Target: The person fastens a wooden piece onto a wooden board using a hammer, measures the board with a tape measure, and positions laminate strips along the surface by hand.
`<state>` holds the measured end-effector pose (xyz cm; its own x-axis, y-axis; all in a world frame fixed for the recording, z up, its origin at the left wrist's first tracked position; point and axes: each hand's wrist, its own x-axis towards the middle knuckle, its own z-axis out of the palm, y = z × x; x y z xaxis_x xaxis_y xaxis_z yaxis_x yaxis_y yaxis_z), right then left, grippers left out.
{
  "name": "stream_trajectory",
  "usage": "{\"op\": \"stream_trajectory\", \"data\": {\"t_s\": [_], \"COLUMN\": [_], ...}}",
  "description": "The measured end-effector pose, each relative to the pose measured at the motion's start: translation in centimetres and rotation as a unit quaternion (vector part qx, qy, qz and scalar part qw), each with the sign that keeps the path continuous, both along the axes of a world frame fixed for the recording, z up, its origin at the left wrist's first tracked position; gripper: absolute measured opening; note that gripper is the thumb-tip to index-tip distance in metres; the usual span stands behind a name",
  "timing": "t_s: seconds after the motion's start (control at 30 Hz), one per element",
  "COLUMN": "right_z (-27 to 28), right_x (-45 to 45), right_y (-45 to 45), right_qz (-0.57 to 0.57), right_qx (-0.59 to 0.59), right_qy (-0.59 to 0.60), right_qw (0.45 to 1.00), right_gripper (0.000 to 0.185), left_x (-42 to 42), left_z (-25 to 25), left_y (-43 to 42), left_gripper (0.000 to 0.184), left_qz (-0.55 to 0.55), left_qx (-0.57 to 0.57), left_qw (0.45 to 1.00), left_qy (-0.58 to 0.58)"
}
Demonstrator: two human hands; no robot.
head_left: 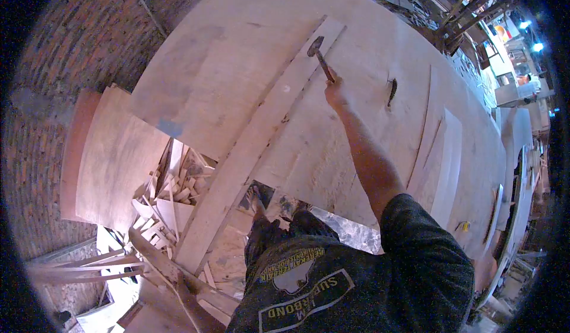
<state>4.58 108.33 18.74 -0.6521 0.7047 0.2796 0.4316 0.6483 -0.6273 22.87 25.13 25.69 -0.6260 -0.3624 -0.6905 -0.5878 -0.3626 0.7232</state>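
Observation:
My right hand (pixel 336 92) is wrapped around the handle of a hammer (pixel 316 46). The hammer's head is over the far part of a long, narrow wooden board (pixel 261 128). This board runs diagonally across a large plywood sheet (pixel 208 65), and its near end comes down towards my left side. At the lower left, my left forearm (pixel 195 309) reaches towards the board's near end, beside a curved wooden piece (pixel 153 254). The fingers of my left hand cannot be made out there.
Wood offcuts (pixel 178 190) lie heaped left of the board. Panels (pixel 110 155) lean by a brick wall (pixel 44 137). On the plywood to the right are a dark curved strip (pixel 392 92), pale strips (pixel 449 161) and a small yellow object (pixel 465 226). My bare foot (pixel 255 201) shows below.

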Motion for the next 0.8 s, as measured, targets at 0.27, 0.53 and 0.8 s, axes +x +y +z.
{"op": "stream_trajectory", "data": {"t_s": [0.27, 0.53, 0.8], "right_z": [3.0, -1.8, 9.7], "right_x": [0.9, -0.1, 12.2], "right_y": [-3.2, -1.9, -5.5], "right_qz": [0.006, 0.020, -0.042], "right_qx": [0.049, 0.074, -0.149], "right_qy": [-0.061, 0.066, -0.108], "right_qw": [0.997, 0.995, 0.982], "right_gripper": [0.050, 0.040, 0.042], "left_x": [-1.1, -4.4, -13.2], "left_z": [-0.2, -0.1, -0.9], "left_y": [0.8, 3.2, 10.2], "left_gripper": [0.066, 0.068, 0.070], "left_qz": [-0.004, -0.036, -0.159], "left_qx": [-0.003, -0.008, -0.010], "left_qw": [1.000, 0.999, 0.986], "left_qy": [0.004, 0.019, 0.043]}}
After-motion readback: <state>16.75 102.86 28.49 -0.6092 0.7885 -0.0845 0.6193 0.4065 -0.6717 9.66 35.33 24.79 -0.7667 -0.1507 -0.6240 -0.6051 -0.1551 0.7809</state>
